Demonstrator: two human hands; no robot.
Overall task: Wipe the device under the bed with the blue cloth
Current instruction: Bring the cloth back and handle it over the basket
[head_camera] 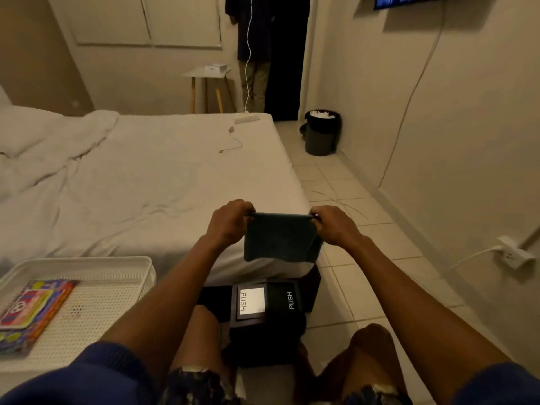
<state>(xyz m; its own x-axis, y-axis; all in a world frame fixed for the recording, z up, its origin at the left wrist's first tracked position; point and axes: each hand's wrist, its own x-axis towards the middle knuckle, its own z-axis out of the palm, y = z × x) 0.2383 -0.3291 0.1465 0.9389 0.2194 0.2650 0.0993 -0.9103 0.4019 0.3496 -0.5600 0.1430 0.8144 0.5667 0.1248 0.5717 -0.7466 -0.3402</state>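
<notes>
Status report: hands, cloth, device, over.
Left hand and right hand each pinch a top corner of the blue cloth, hanging free. Black device below, at the bed corner, untouched. Nothing between cloth and device.

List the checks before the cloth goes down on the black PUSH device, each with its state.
1. Grip on the cloth: ok; left hand and right hand each pinch a top corner.
2. Cloth spread, not bunched: ok; it hangs flat between them.
3. Device in reach: ok; on the floor below the hands, at the bed corner.
4. Device top free: ok; nothing lies on it.
5. Cloth on device: not ok; held above it, apart.
6. Cloth clean or damp: cannot tell.
</notes>
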